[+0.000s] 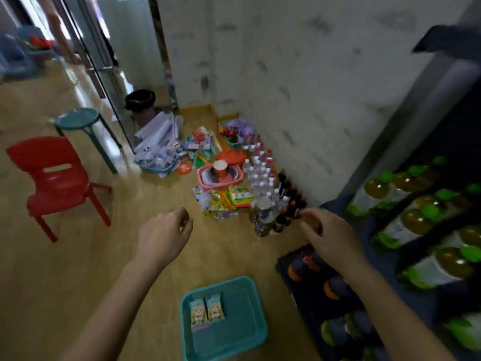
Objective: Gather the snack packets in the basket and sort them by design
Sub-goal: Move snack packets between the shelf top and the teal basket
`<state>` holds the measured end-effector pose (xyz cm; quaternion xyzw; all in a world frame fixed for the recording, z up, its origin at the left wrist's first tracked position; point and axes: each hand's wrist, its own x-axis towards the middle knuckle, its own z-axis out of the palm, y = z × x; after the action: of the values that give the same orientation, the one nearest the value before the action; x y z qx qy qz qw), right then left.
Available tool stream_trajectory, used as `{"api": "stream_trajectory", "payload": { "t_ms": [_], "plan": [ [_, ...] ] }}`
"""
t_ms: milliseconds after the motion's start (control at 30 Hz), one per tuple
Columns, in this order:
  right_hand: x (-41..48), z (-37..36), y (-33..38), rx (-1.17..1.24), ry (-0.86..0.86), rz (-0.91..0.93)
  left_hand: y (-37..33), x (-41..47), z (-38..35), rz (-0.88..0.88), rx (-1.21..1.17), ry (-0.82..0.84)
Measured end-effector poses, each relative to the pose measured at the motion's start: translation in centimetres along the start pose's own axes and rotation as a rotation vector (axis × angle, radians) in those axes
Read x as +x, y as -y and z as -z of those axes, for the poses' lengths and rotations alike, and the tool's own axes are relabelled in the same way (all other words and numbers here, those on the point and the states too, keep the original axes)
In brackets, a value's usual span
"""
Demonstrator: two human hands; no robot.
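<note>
**Task items.** A teal basket (242, 317) sits on the floor close to the person, low in the view and between the two forearms. Two snack packets (207, 310) with the same bear design lie flat in its far left part. They are side by side with edges touching, and their long axes run away from the person. A loose heap of packets (225, 201), yellow and green, lies on the floor farther ahead, just in front of a pink basket (220, 174). The heap is jumbled and blurred, so the lie of any single packet cannot be told.

**Governing relation.** The heap lies forward of both hands and between them. The left hand (164, 233) is nearer, with its fingertips just short of the heap's near left edge and bare floor between. The right hand (329, 230) is farther off, and cans and dark-capped bottles (289, 201) stand between it and the heap. In my judgement the left hand has the clearer reach. A reach from the right risks knocking over the bottles.

**Hand pose.** Both arms are stretched forward at about the same height above the floor. The left hand is back-up with its fingers loosely curled, and its grip is slack with nothing in it. The right hand is turned inward with fingers drooping, and its grip is likewise loose and empty.

**Progress.** Judged as early: one design started in the basket, and most packets not yet gathered.
</note>
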<state>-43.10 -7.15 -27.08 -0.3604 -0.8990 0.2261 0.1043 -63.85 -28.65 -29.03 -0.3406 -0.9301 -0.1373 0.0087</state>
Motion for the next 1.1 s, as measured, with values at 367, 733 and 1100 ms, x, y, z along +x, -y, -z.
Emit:
{"api": "stream_trajectory", "payload": {
  "t_ms": [367, 733, 1100],
  "plan": [
    [-13.6, 16.5, 0.9, -0.116, -0.254, -0.225, -13.3, -2.3, 12.7, -0.527, -0.129, -0.111],
    [-31.7, 25.8, -1.0, -0.287, -0.555, -0.555, -30.1, -8.9, 16.7, -1.076, -0.334, -0.088],
    [-49.2, 32.3, -7.6, -0.349, -0.796, -0.931, -46.3, -22.2, 17.0, -1.423, -0.601, 0.028]
  ]
}}
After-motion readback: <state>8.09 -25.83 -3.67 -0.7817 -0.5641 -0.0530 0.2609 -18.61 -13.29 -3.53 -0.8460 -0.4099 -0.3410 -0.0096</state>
